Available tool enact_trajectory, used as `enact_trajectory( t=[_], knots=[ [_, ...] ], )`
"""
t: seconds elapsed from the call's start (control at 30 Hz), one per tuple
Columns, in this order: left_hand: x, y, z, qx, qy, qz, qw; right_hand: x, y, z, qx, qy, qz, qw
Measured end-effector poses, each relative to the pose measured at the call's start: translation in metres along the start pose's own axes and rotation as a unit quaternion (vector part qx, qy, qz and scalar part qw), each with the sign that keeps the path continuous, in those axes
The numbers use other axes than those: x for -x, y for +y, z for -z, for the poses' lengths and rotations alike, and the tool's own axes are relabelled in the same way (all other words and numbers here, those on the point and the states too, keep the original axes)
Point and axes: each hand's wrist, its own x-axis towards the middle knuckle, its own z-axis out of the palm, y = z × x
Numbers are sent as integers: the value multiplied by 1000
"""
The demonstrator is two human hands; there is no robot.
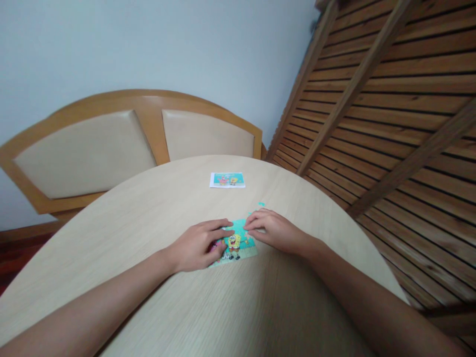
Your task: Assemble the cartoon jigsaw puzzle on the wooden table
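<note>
A teal jigsaw puzzle [240, 252] with a yellow cartoon sponge figure lies flat on the round table, mostly put together. Its left part, with a pink figure, is partly covered by my left hand [203, 244], which rests palm down with the fingers spread. At the upper right corner of the puzzle is my right hand [271, 229], its thumb and fingertips brought together at the edge. What they pinch is mostly hidden; it looks like a puzzle piece. Just beyond the right fingers lies a small loose teal piece [261, 204].
A picture card [227, 180] with a similar cartoon scene lies farther back on the pale wooden table [159, 203]. Behind the table stands a wooden headboard [156, 144] with cream panels, against a white wall. A slatted wooden panel [372, 109] rises along the right.
</note>
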Motion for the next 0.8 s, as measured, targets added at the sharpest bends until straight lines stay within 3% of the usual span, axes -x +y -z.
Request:
enact_trajectory(
  t=[0.13, 0.27, 0.33, 0.47, 0.8],
  knots=[
    [0, 0, 0, 0, 5, 0, 1000, 0, 6, 4, -5, 27, -7, 1000],
    [1, 0, 0, -4, 4, -2, 1000, 2, 27, 3, 44, 142, -128, 981],
    [1, -1, 0, -2, 5, -3, 1000, 4, 39, 1, 71, 160, -169, 970],
    [1, -1, -1, 2, 10, -5, 1000, 6, 49, -3, 97, 148, -207, 962],
    [0, -1, -1, 4, 12, -9, 1000, 6, 43, -1, 103, 129, -242, 956]
  ],
)
